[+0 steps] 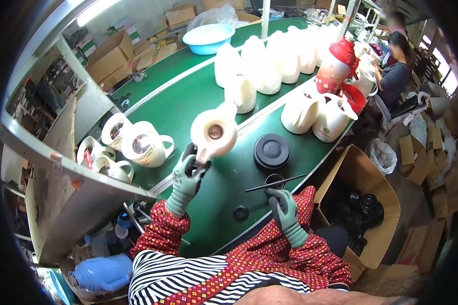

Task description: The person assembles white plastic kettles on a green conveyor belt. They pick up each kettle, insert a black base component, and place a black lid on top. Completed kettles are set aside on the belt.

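Raised over the green bench, a white vacuum jug [224,116] has its handle gripped by my left hand [184,182]. The jug's round end faces me, and a copper-coloured ringed part shows in its middle. Closer to the bench's near edge, my right hand [287,214] is closed on a black ring tool with a long crossbar [292,179]; the part inside my fingers is hidden. Just beyond the tool stands a stout round black piece [271,151]. A small black disc [240,213] lies on the bench between my hands. Both hands wear green-and-black gloves.
Several white jugs [260,66] line the far bench. More jugs [143,144] stand at left, and two [301,113] at right beside a red thermos [336,66]. A carton [387,239] of black parts is at my right. Another person [394,73] sits farther off.
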A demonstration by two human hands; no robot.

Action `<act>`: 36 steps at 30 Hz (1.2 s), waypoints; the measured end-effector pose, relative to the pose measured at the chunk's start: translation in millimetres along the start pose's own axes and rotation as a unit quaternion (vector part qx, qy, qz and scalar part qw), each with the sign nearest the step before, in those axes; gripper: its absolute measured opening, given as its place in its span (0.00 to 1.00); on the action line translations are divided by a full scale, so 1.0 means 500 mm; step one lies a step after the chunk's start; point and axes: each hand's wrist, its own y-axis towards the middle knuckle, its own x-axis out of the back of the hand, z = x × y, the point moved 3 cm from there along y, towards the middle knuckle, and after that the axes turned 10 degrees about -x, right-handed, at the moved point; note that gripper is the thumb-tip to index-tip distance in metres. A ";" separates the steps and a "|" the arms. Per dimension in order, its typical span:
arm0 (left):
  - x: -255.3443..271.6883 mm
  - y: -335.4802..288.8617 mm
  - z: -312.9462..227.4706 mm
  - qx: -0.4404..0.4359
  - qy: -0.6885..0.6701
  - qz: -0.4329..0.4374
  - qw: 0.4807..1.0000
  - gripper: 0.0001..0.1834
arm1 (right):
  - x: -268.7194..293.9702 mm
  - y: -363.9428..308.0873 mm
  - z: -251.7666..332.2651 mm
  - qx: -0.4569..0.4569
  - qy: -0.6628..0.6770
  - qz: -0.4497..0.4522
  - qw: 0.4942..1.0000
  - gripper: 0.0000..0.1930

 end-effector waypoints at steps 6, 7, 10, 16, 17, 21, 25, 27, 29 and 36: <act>-0.096 0.208 0.272 0.154 -0.134 -0.141 0.969 0.19 | -0.010 -0.010 -0.057 0.024 -0.051 0.012 0.998 0.22; -0.104 0.251 0.307 0.154 -0.107 -0.158 0.970 0.20 | -0.014 -0.006 -0.061 0.019 -0.053 0.013 0.998 0.23; -0.108 0.357 0.419 0.160 -0.051 -0.208 0.963 0.22 | -0.026 0.002 -0.070 0.010 -0.050 0.034 0.998 0.24; -0.140 0.321 0.333 0.039 0.017 -0.192 0.980 0.21 | -0.011 0.023 -0.031 0.010 -0.030 0.001 0.999 0.15; -0.135 0.282 0.243 0.041 0.020 -0.159 0.986 0.20 | -0.012 0.019 -0.037 -0.007 -0.026 0.009 1.000 0.16; -0.087 0.073 0.112 0.084 -0.144 -0.129 0.977 0.12 | -0.015 0.051 -0.032 0.027 0.010 0.023 0.999 0.22; -0.063 -0.099 0.025 0.026 -0.018 -0.001 1.000 0.13 | -0.024 0.136 0.089 0.007 0.019 0.064 0.998 0.30; -0.066 -0.175 0.002 0.175 -0.107 0.026 0.978 0.14 | -0.044 0.175 0.127 0.051 0.011 0.065 0.997 0.34; -0.077 -0.189 -0.057 0.276 -0.247 -0.021 0.929 0.16 | -0.074 0.198 0.145 -0.010 0.067 0.098 0.993 0.38; -0.008 -0.076 -0.069 0.171 0.000 0.202 0.964 0.33 | -0.133 0.261 0.098 0.022 -0.154 0.096 0.983 0.33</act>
